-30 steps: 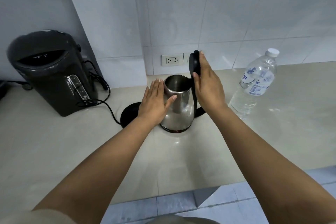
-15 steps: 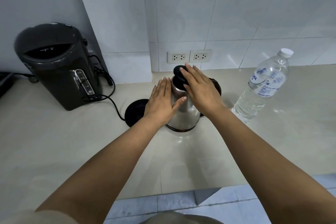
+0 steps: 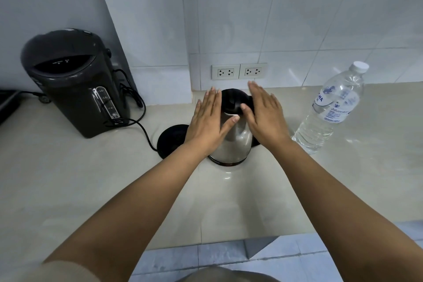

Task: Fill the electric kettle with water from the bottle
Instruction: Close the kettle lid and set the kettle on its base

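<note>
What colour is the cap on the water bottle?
White. The cap sits on the clear water bottle, seen best in the head view.

This is a kitchen. A smooth pale counter (image 3: 68, 178) runs under a white tiled wall (image 3: 320, 18), with two plug sockets (image 3: 239, 71) in the wall just past the hands. A big dark hot-water pot (image 3: 75, 82) stands far to the left of the left hand (image 3: 207, 121), and a shiny kettle (image 3: 233, 137) sits between both hands.
</note>
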Tool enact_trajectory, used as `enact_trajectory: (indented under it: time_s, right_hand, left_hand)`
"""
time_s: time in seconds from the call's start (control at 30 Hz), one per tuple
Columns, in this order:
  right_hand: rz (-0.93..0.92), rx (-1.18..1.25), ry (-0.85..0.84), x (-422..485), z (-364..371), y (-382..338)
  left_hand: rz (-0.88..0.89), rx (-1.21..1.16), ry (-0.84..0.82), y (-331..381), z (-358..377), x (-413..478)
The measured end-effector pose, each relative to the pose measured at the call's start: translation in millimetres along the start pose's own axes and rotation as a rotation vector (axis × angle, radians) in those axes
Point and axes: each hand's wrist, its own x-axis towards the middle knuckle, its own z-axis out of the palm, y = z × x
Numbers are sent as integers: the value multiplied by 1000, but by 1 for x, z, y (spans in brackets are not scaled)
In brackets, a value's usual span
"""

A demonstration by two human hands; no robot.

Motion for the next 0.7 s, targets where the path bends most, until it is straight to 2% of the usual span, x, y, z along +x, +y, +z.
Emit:
enact_trajectory:
  time_s: [0.1,0.2,0.27,0.43,0.7]
  right_hand:
    - [157,48,21,-3,-4,18]
    - [269,128,-87,-9,-6,28]
    - [288,136,-103,-12,-7,29]
    - [310,140,12,-17,-12,32]
    - [469,139,-218,-30,-23,39]
  left_hand:
    - [59,55,-9,14,1,8]
    - [75,82,-31,22,4,12]
    - [67,89,-32,23,6,13]
    - [68,94,-20,20,5,11]
    - [63,81,-6,23,8,8]
